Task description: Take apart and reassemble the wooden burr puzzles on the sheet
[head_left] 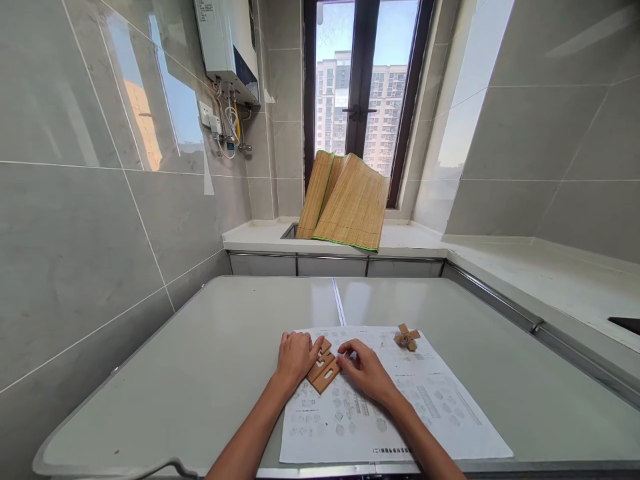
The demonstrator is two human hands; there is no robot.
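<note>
Several flat brown wooden pieces with cut-out slots (pixel 324 375) lie side by side on a printed instruction sheet (pixel 425 413). My left hand (pixel 295 355) rests at their left side, fingers curled and the thumb on the upper piece. At their right edge, my right hand (pixel 367 370) is bent into a pinch. What its fingertips hold, if anything, is too small to make out. A small cross-shaped wooden assembly (pixel 407 338) sits on the sheet's upper right part, beyond my right hand.
The sheet lies on a glossy pale table (pixel 225 360) with a seam down its middle. Behind it, a bamboo mat (pixel 353 203) leans on the white counter (pixel 425 233) before the window. A wall-mounted water heater (pixel 227 47) hangs at upper left; tiled walls flank both sides.
</note>
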